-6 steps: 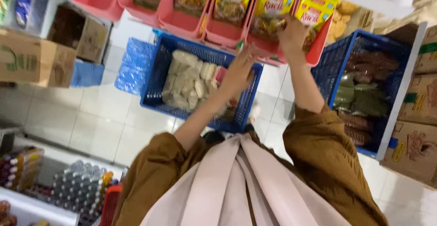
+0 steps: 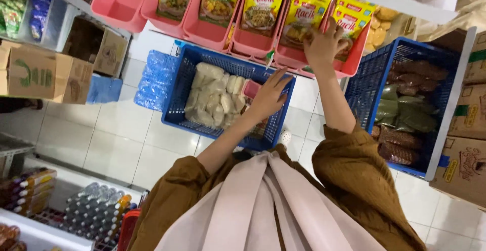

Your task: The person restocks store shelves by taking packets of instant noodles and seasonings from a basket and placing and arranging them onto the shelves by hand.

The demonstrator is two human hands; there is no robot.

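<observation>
A shop aisle is seen from above, with a blue crate (image 2: 182, 96) on the white tiled floor as the central landmark. The crate is filled with pale packets (image 2: 215, 94). The left hand (image 2: 268, 96) is held over the crate's right side, fingers spread and open, nothing gripped; a small pink thing (image 2: 251, 88) lies just beside it. Above the crate, pink bins (image 2: 202, 28) are lined along a shelf, and yellow pouches (image 2: 263, 3) are stood in them. The right hand (image 2: 324, 43) is laid on a pouch (image 2: 349, 23) in the bin up and right of the crate; whether it is gripped cannot be told. A second blue crate (image 2: 369, 74) of dark packets is set to the right. Cardboard boxes (image 2: 45, 76) are stacked to the left.
</observation>
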